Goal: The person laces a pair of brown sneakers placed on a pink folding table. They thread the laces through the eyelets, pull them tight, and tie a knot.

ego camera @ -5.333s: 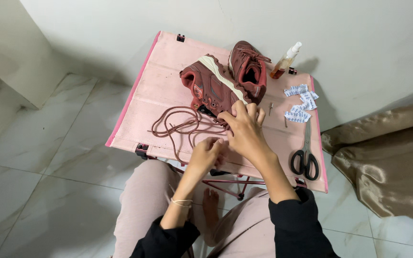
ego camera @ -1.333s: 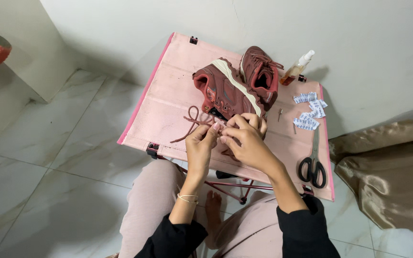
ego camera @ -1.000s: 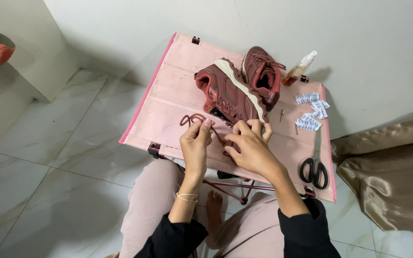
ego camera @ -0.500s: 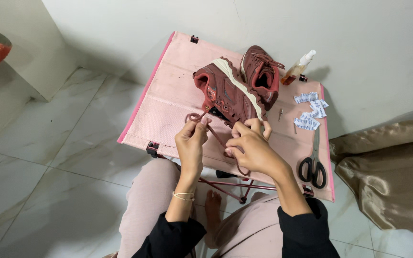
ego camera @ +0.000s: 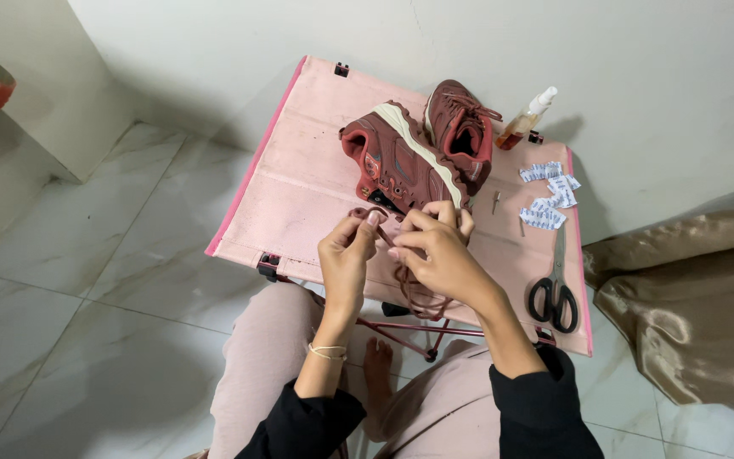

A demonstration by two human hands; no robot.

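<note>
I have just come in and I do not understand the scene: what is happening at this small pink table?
A seated person works a dark red shoelace with both hands at the near edge of a pink folding table. The left hand pinches a loop of it; the right hand grips it beside a maroon sneaker lying on its side. A second maroon sneaker, a small spray bottle, white packets and black-handled scissors lie on the table.

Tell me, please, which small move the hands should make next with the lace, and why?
Probably guide the lace end to an eyelet of the near shoe. Both the left hand and right hand pinch it beside that shoe, and slack hangs below the table edge.
</note>
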